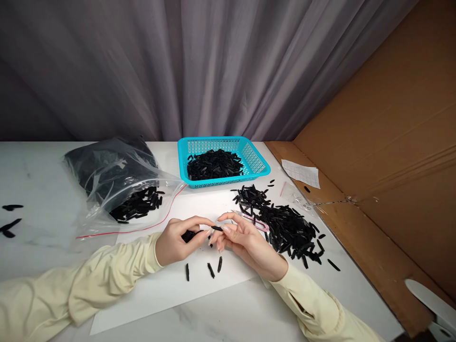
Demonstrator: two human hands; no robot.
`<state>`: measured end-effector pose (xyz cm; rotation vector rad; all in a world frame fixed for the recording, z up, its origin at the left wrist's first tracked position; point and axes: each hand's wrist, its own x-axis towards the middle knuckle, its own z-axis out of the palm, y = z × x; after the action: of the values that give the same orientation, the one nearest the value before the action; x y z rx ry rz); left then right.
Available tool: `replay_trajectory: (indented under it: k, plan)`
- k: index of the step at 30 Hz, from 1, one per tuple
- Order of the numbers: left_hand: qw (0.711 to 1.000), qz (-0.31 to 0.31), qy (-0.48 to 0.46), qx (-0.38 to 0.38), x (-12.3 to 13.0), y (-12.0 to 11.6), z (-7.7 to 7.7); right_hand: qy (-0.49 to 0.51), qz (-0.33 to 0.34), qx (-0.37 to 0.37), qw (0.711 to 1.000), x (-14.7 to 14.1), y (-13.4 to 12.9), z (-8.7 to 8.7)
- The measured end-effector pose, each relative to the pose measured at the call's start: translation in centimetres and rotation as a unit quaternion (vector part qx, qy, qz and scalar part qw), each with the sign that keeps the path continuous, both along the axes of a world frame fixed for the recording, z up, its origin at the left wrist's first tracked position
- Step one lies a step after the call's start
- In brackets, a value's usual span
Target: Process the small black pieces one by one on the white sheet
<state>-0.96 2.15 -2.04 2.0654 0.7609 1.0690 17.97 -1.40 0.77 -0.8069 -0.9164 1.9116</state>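
Between my two hands is a small black stick-like piece, pinched at one end by my left hand and at the other by my right hand. Both hands are closed at the fingertips, above a white paper sheet. Under my left fingers lie more black pieces, partly hidden. Three loose black pieces rest on the paper nearer to me. Just beyond my right hand is a pink-handled cutter, partly covered by black pieces.
A blue plastic basket holding black pieces stands at the back. Left of it lies a clear zip bag full of black pieces, its mouth toward me. A heap of black pieces spreads at right, beside a cardboard wall.
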Motion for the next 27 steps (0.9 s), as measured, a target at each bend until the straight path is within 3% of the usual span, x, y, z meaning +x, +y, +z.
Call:
replay_trajectory:
  k: [27]
  plan:
    - [1.000, -0.018, -0.003, 0.010, -0.01, -0.13, 0.56, -0.065, -0.035, 0.039, 0.997, -0.09, -0.01, 0.03]
